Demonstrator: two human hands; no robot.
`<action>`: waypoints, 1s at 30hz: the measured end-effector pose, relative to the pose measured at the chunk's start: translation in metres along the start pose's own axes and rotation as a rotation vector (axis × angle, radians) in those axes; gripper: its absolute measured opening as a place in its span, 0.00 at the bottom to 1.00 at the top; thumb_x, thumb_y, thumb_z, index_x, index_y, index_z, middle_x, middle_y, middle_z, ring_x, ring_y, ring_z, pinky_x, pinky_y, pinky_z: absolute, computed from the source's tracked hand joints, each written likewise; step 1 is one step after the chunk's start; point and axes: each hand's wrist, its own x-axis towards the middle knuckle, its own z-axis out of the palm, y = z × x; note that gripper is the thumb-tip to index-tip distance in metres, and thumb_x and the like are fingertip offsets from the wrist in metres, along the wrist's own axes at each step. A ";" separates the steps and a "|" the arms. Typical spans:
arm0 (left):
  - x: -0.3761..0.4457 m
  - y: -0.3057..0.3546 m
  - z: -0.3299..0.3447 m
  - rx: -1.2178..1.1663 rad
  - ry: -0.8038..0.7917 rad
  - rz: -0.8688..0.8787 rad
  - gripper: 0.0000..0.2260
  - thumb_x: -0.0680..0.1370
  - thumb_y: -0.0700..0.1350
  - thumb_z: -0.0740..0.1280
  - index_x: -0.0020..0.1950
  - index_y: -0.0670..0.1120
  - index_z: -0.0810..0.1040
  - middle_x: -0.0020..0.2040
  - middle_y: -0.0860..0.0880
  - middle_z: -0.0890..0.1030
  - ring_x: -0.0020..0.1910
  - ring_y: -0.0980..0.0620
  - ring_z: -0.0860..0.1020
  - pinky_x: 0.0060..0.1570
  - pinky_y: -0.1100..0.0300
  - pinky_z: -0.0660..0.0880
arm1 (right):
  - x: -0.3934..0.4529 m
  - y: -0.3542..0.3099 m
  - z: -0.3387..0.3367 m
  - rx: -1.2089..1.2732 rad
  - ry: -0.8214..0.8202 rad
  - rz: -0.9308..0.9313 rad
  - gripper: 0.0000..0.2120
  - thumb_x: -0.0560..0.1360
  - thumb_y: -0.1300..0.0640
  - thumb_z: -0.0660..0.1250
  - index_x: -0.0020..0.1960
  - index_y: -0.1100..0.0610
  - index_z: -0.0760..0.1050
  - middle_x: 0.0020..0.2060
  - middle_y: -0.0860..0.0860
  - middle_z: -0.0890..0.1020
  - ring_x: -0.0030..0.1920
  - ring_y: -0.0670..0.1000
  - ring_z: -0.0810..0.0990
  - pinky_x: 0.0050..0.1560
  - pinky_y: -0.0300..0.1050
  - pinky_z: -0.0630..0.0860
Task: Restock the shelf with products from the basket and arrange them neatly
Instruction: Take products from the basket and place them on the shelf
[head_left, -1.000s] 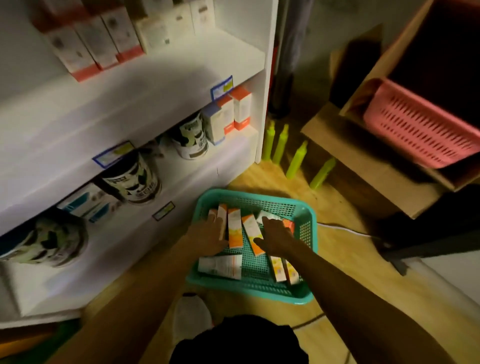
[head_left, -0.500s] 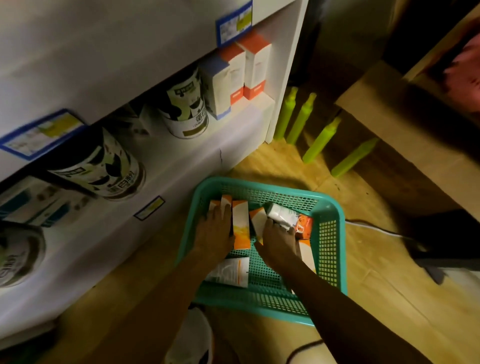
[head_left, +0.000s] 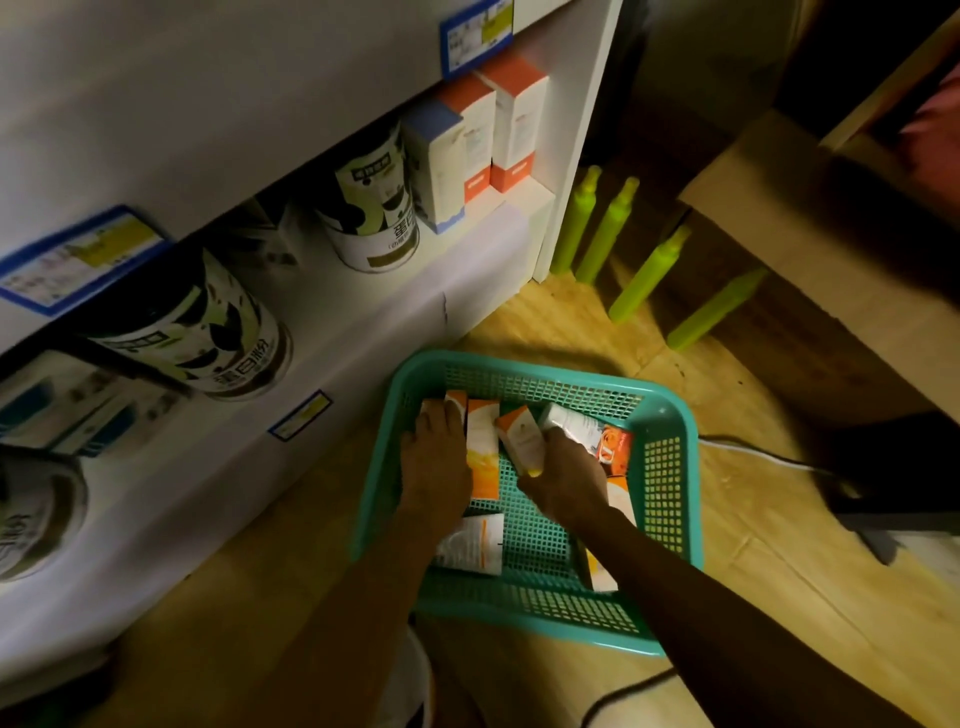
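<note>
your right hand (head_left: 563, 480) is closed around a slanted orange-and-white box (head_left: 519, 441), thumb across its lower end, with the box's top corner tipped toward the far wall of the basket (head_left: 670, 467). your left hand (head_left: 436, 462) lies flat, fingers together and pressed down on the boxes at the basket's far left corner; you cannot tell whether it has hold of one or only rests on them. an upright orange box (head_left: 483, 452) lies in the basket between your two hands, touching the left hand's edge. just past your right hand, toward the basket's far right, a white packet (head_left: 569, 423) lies over a bright orange box (head_left: 613, 449). nearer you in the basket, a white box (head_left: 470, 543) lies crosswise under your left wrist, and another long box (head_left: 605, 566) runs under your right forearm.

the basket sits on the wooden floor (head_left: 737, 566) right against the foot of the shelf (head_left: 363, 322), which stands to the basket's left. on the shelf level above the basket, two tins (head_left: 374, 208) stand with cartons (head_left: 485, 140) beside them at the end nearest the basket's far side. blue-edged price tags (head_left: 478, 34) are fixed to the shelf edges. four green bottles (head_left: 613, 228) stand on the floor beyond the basket's far right corner, beside the shelf's end panel. a white cable (head_left: 753, 454) runs off on the floor from the basket's right side.
</note>
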 end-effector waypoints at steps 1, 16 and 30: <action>0.008 -0.005 0.000 0.027 0.011 0.043 0.38 0.77 0.50 0.68 0.80 0.44 0.51 0.78 0.41 0.58 0.74 0.41 0.63 0.69 0.46 0.67 | 0.000 0.000 0.001 -0.004 -0.004 -0.002 0.31 0.68 0.48 0.76 0.66 0.54 0.68 0.59 0.53 0.81 0.56 0.56 0.81 0.53 0.51 0.80; 0.014 -0.004 -0.005 -0.247 0.042 0.137 0.41 0.73 0.44 0.72 0.81 0.46 0.52 0.75 0.42 0.63 0.72 0.41 0.67 0.66 0.48 0.70 | -0.005 -0.003 0.003 0.061 0.024 -0.057 0.44 0.69 0.51 0.75 0.75 0.54 0.52 0.60 0.57 0.79 0.53 0.59 0.82 0.48 0.55 0.81; -0.039 -0.021 -0.086 -0.460 0.053 0.114 0.21 0.76 0.42 0.70 0.68 0.48 0.71 0.65 0.47 0.75 0.59 0.45 0.77 0.53 0.56 0.73 | -0.048 -0.021 -0.067 0.131 0.057 -0.185 0.47 0.65 0.51 0.75 0.74 0.48 0.50 0.61 0.55 0.74 0.46 0.60 0.82 0.42 0.56 0.82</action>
